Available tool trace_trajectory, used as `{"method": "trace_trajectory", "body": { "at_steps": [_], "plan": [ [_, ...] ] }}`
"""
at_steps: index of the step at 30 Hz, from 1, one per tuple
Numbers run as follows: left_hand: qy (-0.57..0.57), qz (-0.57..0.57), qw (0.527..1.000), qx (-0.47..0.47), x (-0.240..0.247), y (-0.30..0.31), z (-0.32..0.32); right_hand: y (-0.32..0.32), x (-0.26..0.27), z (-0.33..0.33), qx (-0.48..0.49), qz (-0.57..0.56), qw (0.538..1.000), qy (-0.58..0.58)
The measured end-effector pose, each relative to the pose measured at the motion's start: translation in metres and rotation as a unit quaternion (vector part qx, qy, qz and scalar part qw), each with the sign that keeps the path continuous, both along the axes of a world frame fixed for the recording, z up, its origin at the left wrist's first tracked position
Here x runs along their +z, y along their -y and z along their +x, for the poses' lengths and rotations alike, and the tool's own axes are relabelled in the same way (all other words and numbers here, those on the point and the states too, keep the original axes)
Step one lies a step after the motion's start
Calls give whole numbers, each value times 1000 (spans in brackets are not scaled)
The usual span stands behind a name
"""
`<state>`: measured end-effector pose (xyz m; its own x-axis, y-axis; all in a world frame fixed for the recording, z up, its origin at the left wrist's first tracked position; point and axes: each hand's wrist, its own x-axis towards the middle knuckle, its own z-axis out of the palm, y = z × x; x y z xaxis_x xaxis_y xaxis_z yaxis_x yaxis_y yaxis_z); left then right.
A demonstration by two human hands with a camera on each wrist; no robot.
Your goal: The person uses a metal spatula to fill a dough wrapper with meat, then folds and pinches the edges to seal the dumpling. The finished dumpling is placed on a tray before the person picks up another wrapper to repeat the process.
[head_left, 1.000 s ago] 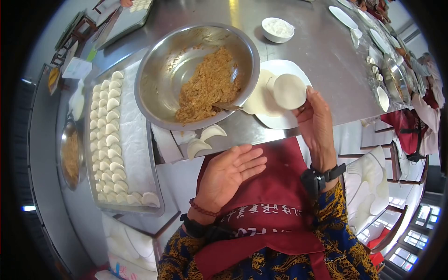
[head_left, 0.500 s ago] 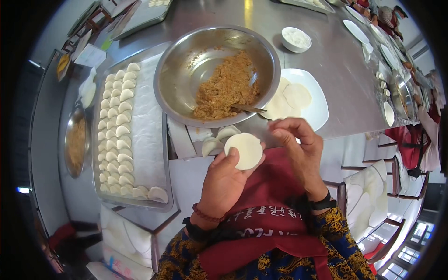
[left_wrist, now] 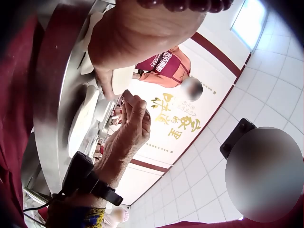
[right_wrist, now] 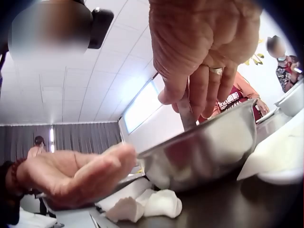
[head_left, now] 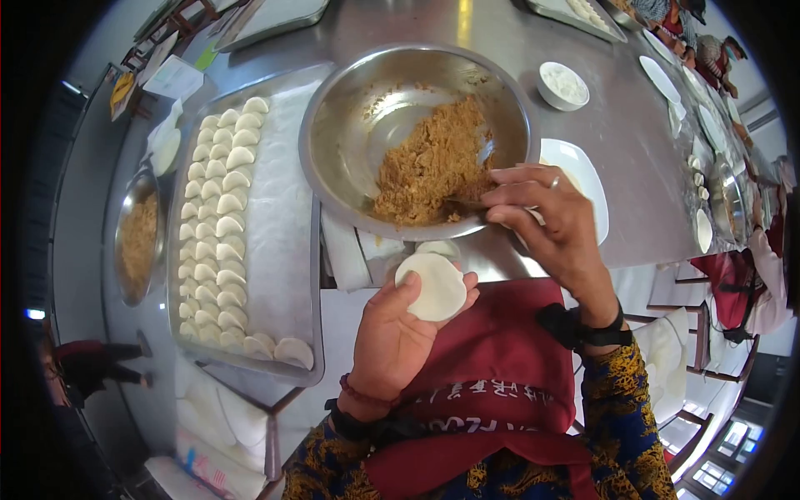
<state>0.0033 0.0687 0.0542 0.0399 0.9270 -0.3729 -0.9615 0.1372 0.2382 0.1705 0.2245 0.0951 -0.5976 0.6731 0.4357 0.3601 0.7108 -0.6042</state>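
Note:
My left hand [head_left: 387, 342] holds a round dumpling wrapper [head_left: 437, 292] just off the table's front edge. Its thumb lies over the wrapper's near side, with the fingers underneath. At the right rim of a large steel bowl [head_left: 342, 125], my right hand [head_left: 562, 221] pinches a flat metal handle [right_wrist: 186, 111] between thumb and fingers. The tool's lower end is down by the brown minced filling [head_left: 429, 158], mostly hidden by the hand and filling. Behind the right hand, a white plate [head_left: 583, 175] is partly covered; more wrappers lay on it earlier.
Left of the bowl, a metal tray [head_left: 283, 217] carries rows of folded dumplings [head_left: 237, 179]. A couple of folded dumplings [right_wrist: 161, 204] lie at the table edge before the bowl. A small white bowl of flour [head_left: 563, 86] stands behind the plate. Another filling bowl [head_left: 137, 242] is far left.
The wrapper went from my right hand at the plate into my left hand. My right hand then moved to the steel bowl and took hold of the metal handle.

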Motion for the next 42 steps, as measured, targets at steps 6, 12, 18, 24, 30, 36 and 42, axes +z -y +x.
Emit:
{"method": "trace_trajectory", "body": {
  "at_steps": [6, 12, 18, 24, 30, 36, 42],
  "plan": [
    [-51, -3, 999, 8, 2, -8, 0, -30, 9, 6, -83, -160, 970, -161],
    [-54, -6, 999, 8, 6, -12, 1, -44, 2, 6, -134, 21, 991, 5],
    [-37, -11, 999, 17, 10, -17, 0, -43, 5, 14, -108, -154, 980, -71],
    [-18, -6, 1000, 22, 12, -19, 1, -37, 11, 14, -64, -320, 934, -146],
    [-17, -16, 999, 36, 15, -20, -1, -30, 7, 11, -39, -353, 921, -158],
    [-26, -5, 999, 47, 20, -20, -5, -21, 1, 7, -18, -367, 911, -185],
    [-29, 5, 999, 45, 21, -20, -11, -14, 4, -9, 2, -402, 897, -185]
  ]
}}
